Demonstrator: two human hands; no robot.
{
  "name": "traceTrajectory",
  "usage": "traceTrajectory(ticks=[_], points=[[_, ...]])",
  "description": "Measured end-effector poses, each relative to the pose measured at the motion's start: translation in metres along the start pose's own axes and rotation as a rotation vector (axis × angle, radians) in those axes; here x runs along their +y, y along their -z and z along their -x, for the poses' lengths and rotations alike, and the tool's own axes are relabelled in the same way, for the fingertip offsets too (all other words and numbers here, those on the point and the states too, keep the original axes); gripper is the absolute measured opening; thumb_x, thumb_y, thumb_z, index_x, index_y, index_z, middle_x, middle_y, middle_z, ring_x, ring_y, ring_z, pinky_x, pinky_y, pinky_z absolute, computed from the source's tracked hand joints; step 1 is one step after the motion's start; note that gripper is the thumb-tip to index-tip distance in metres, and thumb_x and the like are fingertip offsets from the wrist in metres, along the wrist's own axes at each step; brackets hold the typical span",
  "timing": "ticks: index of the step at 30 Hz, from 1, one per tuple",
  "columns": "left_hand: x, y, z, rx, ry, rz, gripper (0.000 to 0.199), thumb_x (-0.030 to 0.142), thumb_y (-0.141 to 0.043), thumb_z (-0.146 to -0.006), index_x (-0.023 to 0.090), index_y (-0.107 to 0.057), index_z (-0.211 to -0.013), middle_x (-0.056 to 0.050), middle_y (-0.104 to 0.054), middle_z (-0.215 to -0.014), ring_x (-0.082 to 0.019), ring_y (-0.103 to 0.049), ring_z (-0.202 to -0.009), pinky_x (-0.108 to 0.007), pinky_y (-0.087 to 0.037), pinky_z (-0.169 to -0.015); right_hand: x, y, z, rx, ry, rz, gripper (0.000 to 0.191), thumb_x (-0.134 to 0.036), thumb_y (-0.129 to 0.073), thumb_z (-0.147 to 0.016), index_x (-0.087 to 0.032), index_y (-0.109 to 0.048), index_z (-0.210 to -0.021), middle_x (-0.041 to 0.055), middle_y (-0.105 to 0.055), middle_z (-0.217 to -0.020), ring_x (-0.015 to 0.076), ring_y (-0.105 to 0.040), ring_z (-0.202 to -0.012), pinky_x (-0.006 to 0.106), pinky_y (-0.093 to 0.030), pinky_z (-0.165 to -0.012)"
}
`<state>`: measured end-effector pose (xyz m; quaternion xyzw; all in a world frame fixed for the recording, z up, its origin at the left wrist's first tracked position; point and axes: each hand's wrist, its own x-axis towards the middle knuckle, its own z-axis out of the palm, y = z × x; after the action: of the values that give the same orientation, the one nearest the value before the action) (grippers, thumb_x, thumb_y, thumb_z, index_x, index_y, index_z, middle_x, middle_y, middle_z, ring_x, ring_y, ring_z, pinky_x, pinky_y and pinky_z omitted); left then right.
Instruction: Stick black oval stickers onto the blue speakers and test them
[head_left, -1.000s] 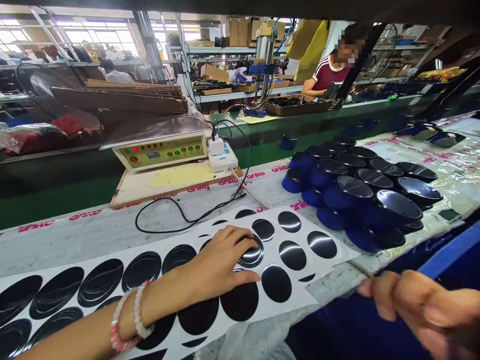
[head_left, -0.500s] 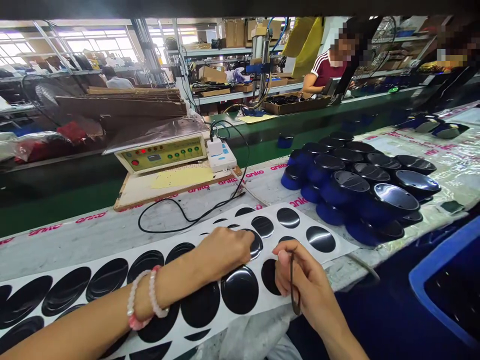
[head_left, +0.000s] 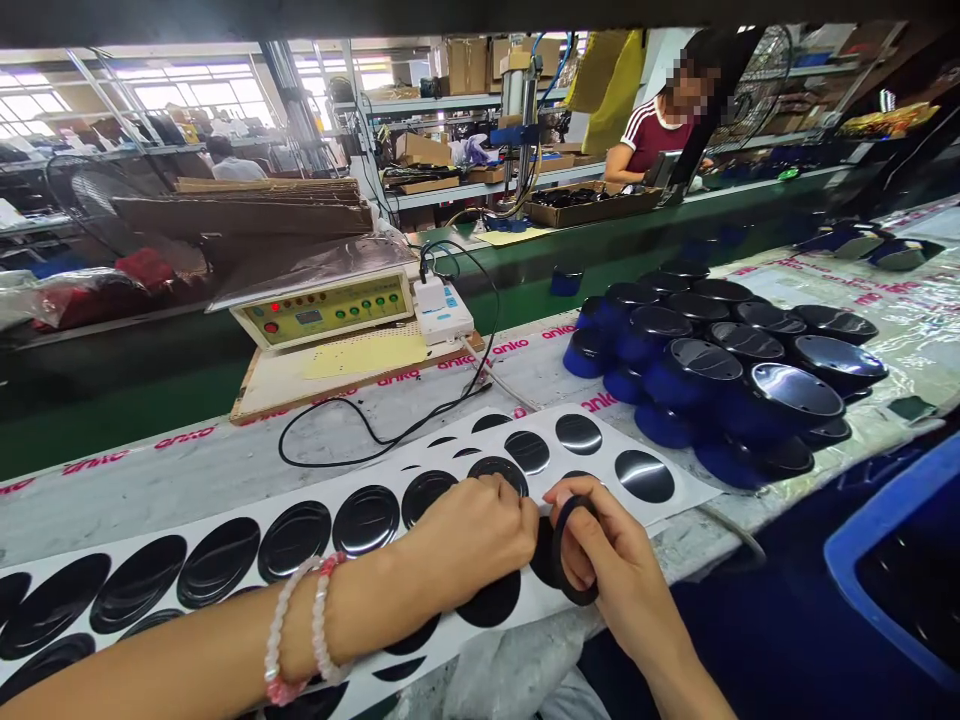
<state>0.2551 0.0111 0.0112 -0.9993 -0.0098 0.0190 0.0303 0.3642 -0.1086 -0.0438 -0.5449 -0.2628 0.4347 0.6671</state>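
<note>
A white sheet [head_left: 671, 505] with rows of glossy black discs lies across the bench. My left hand [head_left: 484, 535], with beaded bracelets at the wrist, is closed above the sheet; whatever its fingertips may hold is hidden. Just to its right, my right hand [head_left: 611, 560] grips a thin black ring [head_left: 564, 590], which stands nearly upright between thumb and fingers. The two hands are close together. Beyond them, a black disc [head_left: 527, 452] shows on the sheet.
Stacked dark-blue cups [head_left: 701, 375] stand at the right. A control box [head_left: 326, 308] and power adapter [head_left: 442, 312] sit behind, with a black cable [head_left: 360, 410] looping forward. A blue-rimmed bin [head_left: 851, 540] is at lower right. Across the bench sits a person [head_left: 652, 140].
My left hand has moved right and slightly down, closer to my right hand. The black ring in my right hand has turned to show its round opening.
</note>
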Motion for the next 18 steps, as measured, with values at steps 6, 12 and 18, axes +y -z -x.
traceTrajectory(ticks=[6, 12, 18], points=[[-0.022, -0.009, 0.007, 0.061, 0.123, 0.127, 0.017, 0.03, -0.053, -0.092, 0.015, -0.059, -0.088, -0.006, -0.063, -0.091, -0.019, -0.062, -0.085, -0.029, -0.049, -0.072, -0.004, -0.006, 0.001, 0.041, 0.008, -0.028, 0.027, -0.048, -0.058, -0.085, -0.021, -0.055, -0.088, -0.0092, -0.037, -0.056, 0.0034, -0.022, -0.041, 0.018, -0.017, -0.039], [-0.021, -0.007, 0.005, 0.091, 0.135, 0.198, 0.023, 0.038, -0.063, -0.084, 0.016, -0.056, -0.088, -0.006, -0.061, -0.091, -0.022, -0.059, -0.084, -0.032, -0.048, -0.069, -0.006, -0.009, 0.004, 0.072, 0.001, -0.037, 0.027, -0.046, -0.058, -0.085, -0.02, -0.054, -0.088, -0.0105, -0.033, -0.053, 0.0034, -0.02, -0.042, 0.018, -0.015, -0.04], [-0.019, -0.014, 0.005, 0.143, 0.01, 0.304, 0.012, 0.016, -0.047, -0.091, 0.017, -0.058, -0.086, -0.006, -0.064, -0.088, -0.019, -0.059, -0.086, -0.03, -0.047, -0.076, -0.008, -0.009, 0.003, 0.077, -0.007, -0.039, 0.029, -0.048, -0.059, -0.084, -0.02, -0.053, -0.089, -0.0115, -0.032, -0.051, 0.0034, -0.019, -0.042, 0.017, -0.015, -0.039]])
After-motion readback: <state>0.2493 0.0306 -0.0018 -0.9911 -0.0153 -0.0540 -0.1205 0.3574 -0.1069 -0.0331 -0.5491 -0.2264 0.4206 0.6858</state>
